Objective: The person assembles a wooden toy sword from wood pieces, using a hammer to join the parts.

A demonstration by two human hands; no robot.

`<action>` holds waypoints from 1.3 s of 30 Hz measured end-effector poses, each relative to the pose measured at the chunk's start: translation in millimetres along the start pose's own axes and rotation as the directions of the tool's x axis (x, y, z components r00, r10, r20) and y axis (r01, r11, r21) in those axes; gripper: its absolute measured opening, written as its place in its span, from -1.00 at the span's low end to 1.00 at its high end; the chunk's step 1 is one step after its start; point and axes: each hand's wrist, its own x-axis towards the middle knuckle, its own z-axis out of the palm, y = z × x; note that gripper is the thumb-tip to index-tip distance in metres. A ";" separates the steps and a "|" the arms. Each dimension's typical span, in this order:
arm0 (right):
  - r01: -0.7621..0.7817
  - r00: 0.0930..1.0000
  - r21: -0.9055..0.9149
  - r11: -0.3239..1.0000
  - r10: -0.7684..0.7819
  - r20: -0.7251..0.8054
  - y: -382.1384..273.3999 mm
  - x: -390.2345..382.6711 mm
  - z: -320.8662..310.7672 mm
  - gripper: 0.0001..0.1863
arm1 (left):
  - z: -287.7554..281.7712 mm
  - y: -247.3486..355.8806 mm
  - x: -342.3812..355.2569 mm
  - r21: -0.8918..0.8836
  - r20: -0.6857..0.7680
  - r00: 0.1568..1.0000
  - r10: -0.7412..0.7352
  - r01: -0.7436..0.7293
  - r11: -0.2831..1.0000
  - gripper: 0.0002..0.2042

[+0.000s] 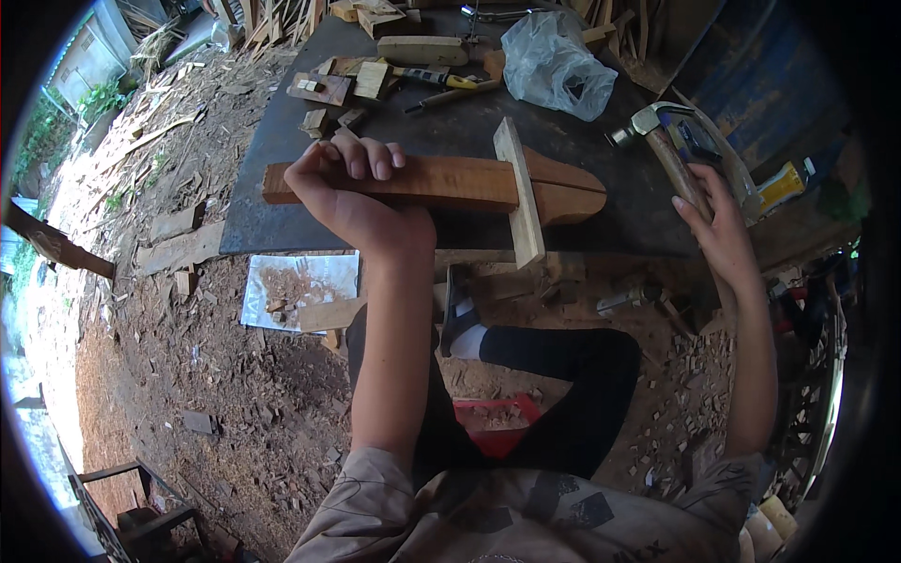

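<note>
My left hand [352,188] is closed around the left part of a long reddish-brown wooden bar [460,178], its fingers curled over the top. A thin pale wooden strip [519,192] crosses the bar at roughly a right angle. Beyond that strip, the brown wood ends in a wider, rounded piece [568,192] with a dark slit. To the right, my right hand [721,225] grips the handle of a hammer [671,158]. The metal hammer head points away from me, over the table's right side; I cannot tell whether it touches the tabletop.
On the dark worktable [450,108] lie wood offcuts [324,87], a yellow-and-black tool [436,78], and a crumpled clear plastic bag [554,66]. A yellow package [781,186] is at the far right. Below me sit a red container [497,422] and a white sheet [298,286]; wood chips litter the ground.
</note>
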 end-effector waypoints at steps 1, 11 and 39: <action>0.003 1.000 -0.003 1.000 -0.003 0.002 4.0 4.2 0.3 -0.52 | -0.7 -0.6 0.5 0.012 0.003 1.000 -0.010 0.010 1.000 -0.75; 0.111 0.993 -0.263 0.958 -0.118 -0.008 -5.2 14.0 -0.1 -0.62 | 0.6 -2.1 0.1 0.026 0.009 1.000 0.005 -0.005 1.000 -0.72; 0.530 0.723 -0.504 0.682 -0.674 -0.153 -129.6 -20.3 75.5 -0.08 | -0.6 4.5 -0.6 -0.311 0.066 0.966 -0.250 0.258 0.915 -0.77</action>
